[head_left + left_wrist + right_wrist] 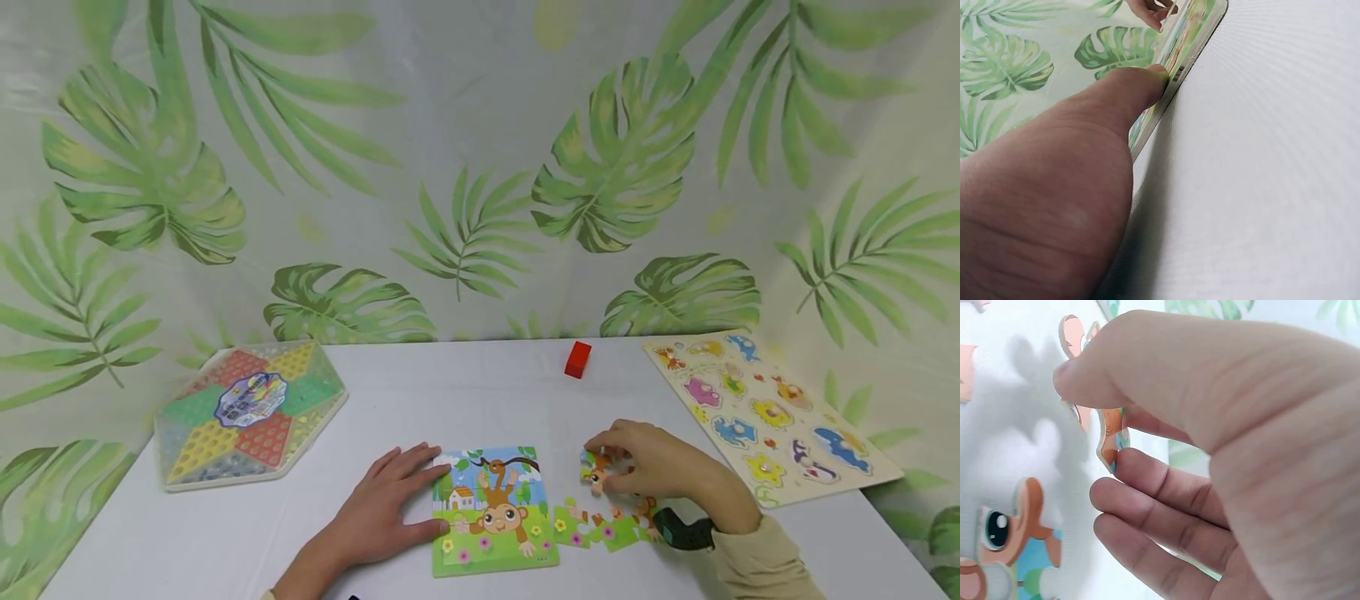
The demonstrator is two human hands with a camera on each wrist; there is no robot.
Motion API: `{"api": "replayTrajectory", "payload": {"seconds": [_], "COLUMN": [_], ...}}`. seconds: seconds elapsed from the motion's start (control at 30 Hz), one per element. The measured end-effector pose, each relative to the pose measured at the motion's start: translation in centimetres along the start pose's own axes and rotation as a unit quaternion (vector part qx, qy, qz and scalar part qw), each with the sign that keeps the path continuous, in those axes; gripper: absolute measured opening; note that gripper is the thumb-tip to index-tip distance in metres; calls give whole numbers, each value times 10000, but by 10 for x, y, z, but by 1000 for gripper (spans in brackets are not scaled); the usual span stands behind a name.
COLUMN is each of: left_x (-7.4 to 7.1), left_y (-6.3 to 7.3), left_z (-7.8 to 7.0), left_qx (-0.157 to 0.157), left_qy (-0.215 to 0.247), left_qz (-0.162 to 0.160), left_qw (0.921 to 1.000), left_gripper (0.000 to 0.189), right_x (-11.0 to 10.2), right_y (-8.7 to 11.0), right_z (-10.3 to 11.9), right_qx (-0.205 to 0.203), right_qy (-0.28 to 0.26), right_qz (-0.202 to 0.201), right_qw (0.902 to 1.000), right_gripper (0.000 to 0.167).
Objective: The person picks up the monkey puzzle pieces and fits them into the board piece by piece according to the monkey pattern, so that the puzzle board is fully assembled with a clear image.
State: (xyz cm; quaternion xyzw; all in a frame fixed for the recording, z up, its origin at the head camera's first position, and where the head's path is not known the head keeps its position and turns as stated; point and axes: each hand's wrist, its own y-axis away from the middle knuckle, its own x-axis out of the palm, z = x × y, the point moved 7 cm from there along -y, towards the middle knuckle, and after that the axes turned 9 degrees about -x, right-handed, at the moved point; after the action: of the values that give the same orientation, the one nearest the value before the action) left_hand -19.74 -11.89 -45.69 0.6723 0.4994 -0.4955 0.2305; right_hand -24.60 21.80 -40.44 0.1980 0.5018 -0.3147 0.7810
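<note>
A square puzzle board [495, 560] printed with a hanging monkey lies flat on the table. My left hand [375, 512] rests at its left side, fingers extended, with the thumb and fingertips touching the edge. In the left wrist view, the thumb presses on the board's rim [1175, 81]. To the board's right, my right hand [652, 458] pinches a puzzle piece [1110, 434] between thumb and index finger, raised above the table. Its other fingers are loosely bent. Several loose puzzle pieces [573, 525] lie below that hand; one piece [1007, 540] shows a large eye.
At the back left sits a hexagonal checkers board [300, 446] under a clear cover. A red block [577, 360] stands near the table's back edge. On the right lies a wooden sea-animal peg board [810, 492]. A leaf-patterned cloth [480, 150] hangs behind the table.
</note>
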Motion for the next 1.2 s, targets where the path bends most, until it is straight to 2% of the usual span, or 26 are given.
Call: {"api": "replayTrajectory", "payload": {"seconds": [0.37, 0.57, 0.77, 1.2], "left_x": [-3, -3, -3, -1], "left_y": [1, 1, 2, 1], "left_z": [-3, -3, -3, -2], "left_qx": [107, 121, 51, -58], "left_qy": [-59, -65, -30, 3], "left_qz": [-193, -199, -129, 13], "left_qw": [9997, 9997, 9999, 10000], "left_gripper": [68, 68, 68, 69], "right_x": [-14, -17, -21, -24], "right_y": [-7, -12, -14, -27], "right_z": [9, 14, 19, 33], "right_qx": [41, -86, -136, -217], "right_qy": [85, 168, 202, -127], "right_qz": [-164, -224, -272, -411], "right_qw": [9998, 9996, 9993, 9988], "right_gripper": [38, 40, 42, 40]}}
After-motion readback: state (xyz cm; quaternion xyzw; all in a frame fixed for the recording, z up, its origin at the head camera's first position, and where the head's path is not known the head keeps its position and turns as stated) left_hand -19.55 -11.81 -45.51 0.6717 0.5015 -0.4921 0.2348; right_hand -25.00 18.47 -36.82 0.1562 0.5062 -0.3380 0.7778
